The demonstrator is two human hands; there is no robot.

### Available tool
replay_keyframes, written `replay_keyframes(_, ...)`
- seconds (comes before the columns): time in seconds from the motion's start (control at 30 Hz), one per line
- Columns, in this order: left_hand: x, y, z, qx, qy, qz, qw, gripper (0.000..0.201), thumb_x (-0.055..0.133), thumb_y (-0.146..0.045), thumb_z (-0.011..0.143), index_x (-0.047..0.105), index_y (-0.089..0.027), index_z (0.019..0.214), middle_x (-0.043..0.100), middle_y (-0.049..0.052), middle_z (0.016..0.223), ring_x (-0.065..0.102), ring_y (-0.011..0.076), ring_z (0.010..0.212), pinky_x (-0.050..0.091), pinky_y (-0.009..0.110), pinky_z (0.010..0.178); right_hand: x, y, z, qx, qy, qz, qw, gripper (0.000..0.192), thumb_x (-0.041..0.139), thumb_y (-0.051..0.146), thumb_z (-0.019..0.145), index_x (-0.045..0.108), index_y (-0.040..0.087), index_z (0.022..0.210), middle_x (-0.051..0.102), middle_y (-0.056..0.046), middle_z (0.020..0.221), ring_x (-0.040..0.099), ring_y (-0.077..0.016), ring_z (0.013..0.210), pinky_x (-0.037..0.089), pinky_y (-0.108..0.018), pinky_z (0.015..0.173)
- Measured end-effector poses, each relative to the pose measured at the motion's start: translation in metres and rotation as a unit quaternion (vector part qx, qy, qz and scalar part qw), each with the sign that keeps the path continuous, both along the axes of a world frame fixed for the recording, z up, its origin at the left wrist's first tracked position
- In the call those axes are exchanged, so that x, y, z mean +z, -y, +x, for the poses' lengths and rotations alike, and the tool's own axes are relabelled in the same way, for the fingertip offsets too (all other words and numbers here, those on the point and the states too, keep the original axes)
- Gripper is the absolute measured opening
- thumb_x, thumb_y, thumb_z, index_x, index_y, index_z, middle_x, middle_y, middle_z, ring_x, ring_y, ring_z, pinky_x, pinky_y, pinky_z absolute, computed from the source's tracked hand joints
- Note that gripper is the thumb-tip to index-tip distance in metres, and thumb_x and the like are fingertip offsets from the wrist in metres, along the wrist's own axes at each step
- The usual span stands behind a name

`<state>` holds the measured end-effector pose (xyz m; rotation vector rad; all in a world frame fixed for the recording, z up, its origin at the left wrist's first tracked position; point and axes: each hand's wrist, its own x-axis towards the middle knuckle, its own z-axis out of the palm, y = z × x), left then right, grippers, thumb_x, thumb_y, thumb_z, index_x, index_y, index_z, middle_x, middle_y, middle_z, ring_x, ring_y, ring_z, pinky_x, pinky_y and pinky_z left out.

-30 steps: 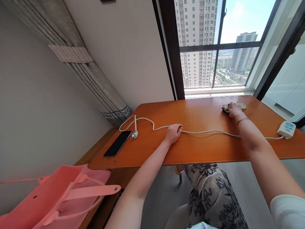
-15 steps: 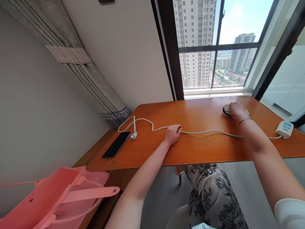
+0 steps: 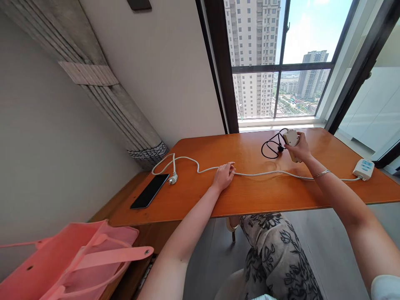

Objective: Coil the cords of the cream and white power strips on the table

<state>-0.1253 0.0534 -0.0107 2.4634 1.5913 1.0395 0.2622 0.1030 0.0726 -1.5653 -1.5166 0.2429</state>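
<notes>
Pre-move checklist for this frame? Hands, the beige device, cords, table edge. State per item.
1. Right hand grips the beige device: ok, fingers wrapped round it, held above the table.
2. Black cord free of snags: cannot tell; it hangs in a loop from the device down to the tabletop.
3. Left hand pins the white cable: ok, it rests on the cable mid-table.
4. White power strip safely on the table: not ok, it sits right at the right end.
5. White plug unplugged: ok, lying loose beside the phone.
6. Phone apart from the cable: ok, though close to the plug.
</notes>
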Motion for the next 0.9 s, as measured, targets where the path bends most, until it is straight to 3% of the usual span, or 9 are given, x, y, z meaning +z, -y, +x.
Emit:
replay_keyframes(0.13,0.0,0.004,-0.002,-0.021,0.037,0.003,0.999,0.048,0.052,-0.038,0.094,0.045,-0.022,0.138,0.066,0.012,0.124,0.066,0.0243,0.11,0.049,0.044,0.099,-0.008,0.021,-0.041,0.067,-0.125,0.017,0.99,0.077,0.078,0.045,0.06,0.039,0.024,0.122,0.062,-0.009,0.113,0.062,-0.0265,0.099,0.052,-0.042,0.085)
replay_keyframes(0.27,0.001,0.01,-0.002,-0.082,0.049,-0.007,0.995,0.078,0.063,-0.058,0.085,0.034,-0.023,0.149,0.055,0.017,0.141,0.062,0.0281,0.12,0.048,0.047,0.103,-0.018,0.044,-0.082,0.164,-0.215,0.027,0.962,0.08,0.083,0.047,0.056,0.04,0.026,0.12,0.06,-0.005,0.11,0.061,-0.0252,0.097,0.054,-0.043,0.085)
replay_keyframes(0.37,0.002,0.013,-0.001,-0.113,0.064,-0.034,0.991,0.09,0.071,-0.065,0.074,0.04,-0.024,0.148,0.06,0.016,0.136,0.063,0.0311,0.118,0.049,0.047,0.101,-0.023,0.062,-0.107,0.221,-0.215,0.024,0.951,0.079,0.086,0.046,0.056,0.043,0.026,0.12,0.06,-0.006,0.114,0.06,-0.0263,0.104,0.052,-0.044,0.092)
replay_keyframes(0.43,0.001,0.014,0.0,-0.125,0.093,-0.056,0.986,0.082,0.067,-0.068,0.077,0.047,-0.024,0.143,0.065,0.014,0.128,0.066,0.0301,0.113,0.051,0.046,0.098,-0.026,0.072,-0.116,0.263,-0.201,0.021,0.943,0.078,0.087,0.046,0.057,0.044,0.026,0.119,0.06,-0.007,0.118,0.059,-0.0267,0.108,0.05,-0.045,0.097)
replay_keyframes(0.53,-0.001,0.012,0.0,-0.121,0.181,-0.09,0.972,0.063,0.042,-0.069,0.091,0.062,-0.02,0.126,0.073,0.013,0.111,0.072,0.0252,0.094,0.055,0.042,0.088,-0.028,0.079,-0.116,0.292,-0.197,0.014,0.936,0.077,0.088,0.047,0.057,0.045,0.025,0.118,0.06,-0.008,0.121,0.059,-0.0266,0.11,0.049,-0.045,0.099)
replay_keyframes(0.6,-0.004,0.008,-0.002,-0.097,0.267,-0.101,0.954,0.066,0.033,-0.072,0.092,0.067,-0.018,0.109,0.075,0.012,0.098,0.072,0.0232,0.081,0.058,0.039,0.077,-0.029,0.079,-0.107,0.281,-0.203,0.011,0.938,0.077,0.088,0.049,0.057,0.046,0.025,0.117,0.062,-0.007,0.117,0.06,-0.0263,0.107,0.05,-0.045,0.097)
replay_keyframes(0.7,-0.007,0.002,-0.003,-0.059,0.375,-0.101,0.92,0.067,0.036,-0.078,0.087,0.065,-0.017,0.093,0.075,0.011,0.086,0.072,0.0223,0.07,0.058,0.036,0.064,-0.031,0.075,-0.088,0.246,-0.202,0.014,0.948,0.076,0.088,0.05,0.056,0.048,0.025,0.116,0.063,-0.006,0.112,0.061,-0.0259,0.104,0.051,-0.044,0.093)
replay_keyframes(0.9,-0.007,-0.006,-0.005,-0.017,0.5,-0.126,0.856,0.067,0.035,-0.08,0.086,0.06,-0.018,0.081,0.07,0.008,0.067,0.072,0.0221,0.062,0.055,0.033,0.055,-0.032,0.078,-0.051,0.17,-0.175,0.03,0.969,0.076,0.086,0.047,0.055,0.05,0.024,0.117,0.064,-0.008,0.117,0.061,-0.0266,0.103,0.051,-0.045,0.091)
